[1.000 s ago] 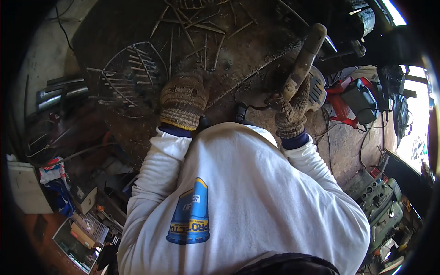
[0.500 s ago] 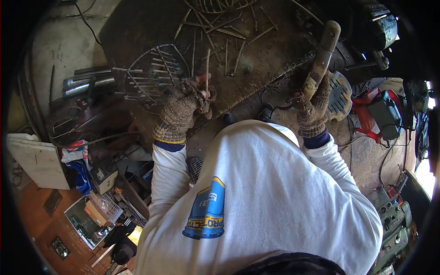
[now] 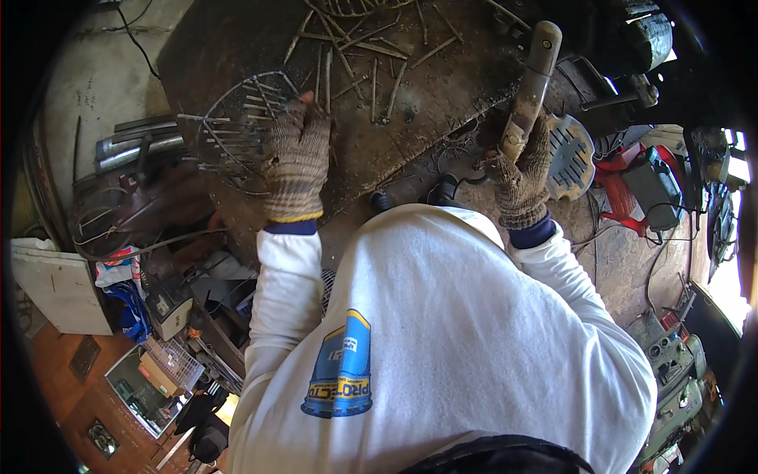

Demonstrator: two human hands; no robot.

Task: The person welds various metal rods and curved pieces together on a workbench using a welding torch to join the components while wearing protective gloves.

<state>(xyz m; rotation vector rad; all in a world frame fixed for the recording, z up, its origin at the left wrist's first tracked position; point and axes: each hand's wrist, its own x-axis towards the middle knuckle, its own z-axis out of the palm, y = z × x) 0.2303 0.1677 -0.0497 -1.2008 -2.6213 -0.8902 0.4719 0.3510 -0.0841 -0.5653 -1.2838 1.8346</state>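
My left hand (image 3: 296, 162), in a brown knitted glove, reaches over a curved metal grate (image 3: 229, 130) of short parallel rods on the dark worktable. Its fingers are partly hidden beneath the glove's back. A thin metal rod (image 3: 328, 75) sticks out at the hand's far right edge, apparently still gripped. My gloved right hand (image 3: 525, 174) is closed around the lower end of a long, worn grey-brown tool (image 3: 530, 91) with a rounded tip, pointing up and away over the table's edge. The tool's exact kind is unclear.
Several loose rods (image 3: 375, 49) lie on the worktable (image 3: 418, 134), with another curved rod frame (image 3: 347, 6) at its far edge. Right of my right hand are a slotted round plate (image 3: 570, 158) and a red and grey machine (image 3: 639, 189). Cluttered shelves stand at left.
My left hand has moved left and forward, turning palm down over the grate; the rod it held upright now points away. The view has shifted slightly; my right hand keeps its hold on the tool.
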